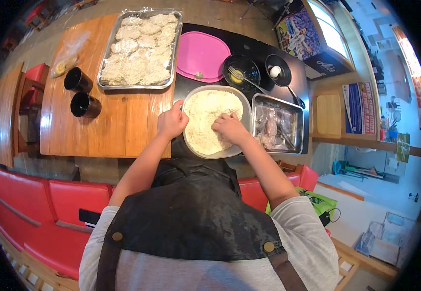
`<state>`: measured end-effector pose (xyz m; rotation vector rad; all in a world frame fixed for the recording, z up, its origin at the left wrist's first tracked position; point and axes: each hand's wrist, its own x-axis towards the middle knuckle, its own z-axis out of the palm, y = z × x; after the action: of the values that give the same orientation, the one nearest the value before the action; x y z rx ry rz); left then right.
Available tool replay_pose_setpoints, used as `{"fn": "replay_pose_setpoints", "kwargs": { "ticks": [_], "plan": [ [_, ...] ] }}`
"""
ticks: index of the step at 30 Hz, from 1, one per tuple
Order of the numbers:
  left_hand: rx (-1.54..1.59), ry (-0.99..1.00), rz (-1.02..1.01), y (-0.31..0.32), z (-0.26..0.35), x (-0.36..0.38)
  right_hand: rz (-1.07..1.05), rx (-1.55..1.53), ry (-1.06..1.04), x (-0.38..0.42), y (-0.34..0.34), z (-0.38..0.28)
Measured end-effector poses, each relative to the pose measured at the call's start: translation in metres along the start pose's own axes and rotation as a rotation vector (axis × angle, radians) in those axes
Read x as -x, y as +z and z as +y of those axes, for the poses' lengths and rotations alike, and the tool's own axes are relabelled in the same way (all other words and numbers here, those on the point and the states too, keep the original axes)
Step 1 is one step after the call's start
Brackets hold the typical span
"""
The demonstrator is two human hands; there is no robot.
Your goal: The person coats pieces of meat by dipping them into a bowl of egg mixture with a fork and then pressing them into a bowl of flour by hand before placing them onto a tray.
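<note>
A large pale tub (248, 116) of breadcrumbs (203, 128) sits at the table edge in front of me. My left hand (172, 121) is closed around the tub's left rim. My right hand (232, 128) is in the crumbs near the middle, fingers bent together and pressed down. What lies under those fingertips is hidden. Just right of the tub is a metal tray (299, 126) holding raw meat pieces (270, 127) and a long dark utensil. Behind the tub stands a black bowl (230, 62) with yellow egg liquid and a fork (242, 76).
Breaded pieces (142, 48) fill a film-lined metal tray (100, 77) at the back left. Nearby are two black cups (85, 104) and a plastic bag (65, 63). A pink lid (203, 53), a small black pan (279, 62) holding white eggs, and a printed box (300, 36) stand farther back.
</note>
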<state>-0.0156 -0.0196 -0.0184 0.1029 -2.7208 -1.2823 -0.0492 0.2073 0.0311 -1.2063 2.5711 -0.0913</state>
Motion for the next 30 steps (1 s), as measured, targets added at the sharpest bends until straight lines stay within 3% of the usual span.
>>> {"fn": "replay_pose_setpoints", "kwargs": {
  "ticks": [2,3,6,8,9,11,12,14,17,18,20,21,23,24,26,30],
  "plan": [
    [0.003,-0.013,-0.008,-0.002,0.0,0.001,-0.202,0.073,0.027,-0.005,-0.004,0.0],
    [-0.009,-0.038,-0.04,-0.002,0.0,0.0,-0.207,0.074,0.023,-0.009,-0.013,-0.003],
    [-0.022,-0.055,-0.08,-0.005,0.003,0.001,-0.152,-0.005,0.049,-0.013,-0.024,-0.005],
    [-0.024,-0.052,-0.078,-0.006,0.002,0.0,0.131,-0.296,0.161,-0.007,-0.017,0.01],
    [-0.024,-0.04,-0.056,-0.004,0.001,0.0,0.127,-0.293,0.157,-0.004,-0.011,0.017],
    [-0.02,-0.027,-0.039,0.001,-0.002,0.001,-0.042,-0.284,0.658,0.006,0.004,0.028],
    [0.003,-0.037,-0.05,0.001,-0.003,0.001,-0.041,-0.282,0.663,0.008,0.013,0.029],
    [0.025,-0.04,-0.06,0.002,-0.003,-0.001,0.087,-0.518,0.979,0.006,0.032,0.027],
    [-0.006,-0.048,-0.07,-0.002,0.0,0.001,0.227,-0.47,1.113,-0.008,0.057,0.024],
    [-0.021,-0.052,-0.072,-0.003,0.001,0.0,0.233,-0.473,1.118,-0.005,0.07,0.034],
    [-0.034,-0.052,-0.072,-0.002,0.002,-0.002,0.359,-1.207,0.998,0.003,0.08,0.049],
    [-0.023,-0.042,-0.055,-0.002,0.001,-0.002,0.358,-1.204,0.998,0.004,0.075,0.048],
    [-0.01,-0.043,-0.041,0.001,-0.001,0.002,0.487,-1.551,0.812,0.013,0.056,0.039],
    [-0.01,-0.046,-0.046,0.001,-0.002,0.001,0.481,-1.552,0.816,0.016,0.041,0.03],
    [-0.012,-0.051,-0.058,0.002,-0.004,0.001,0.249,-1.062,0.637,0.021,0.013,0.016],
    [-0.031,-0.061,-0.055,-0.002,0.002,0.0,0.148,-1.109,0.755,0.002,0.009,0.001]
  ]
}}
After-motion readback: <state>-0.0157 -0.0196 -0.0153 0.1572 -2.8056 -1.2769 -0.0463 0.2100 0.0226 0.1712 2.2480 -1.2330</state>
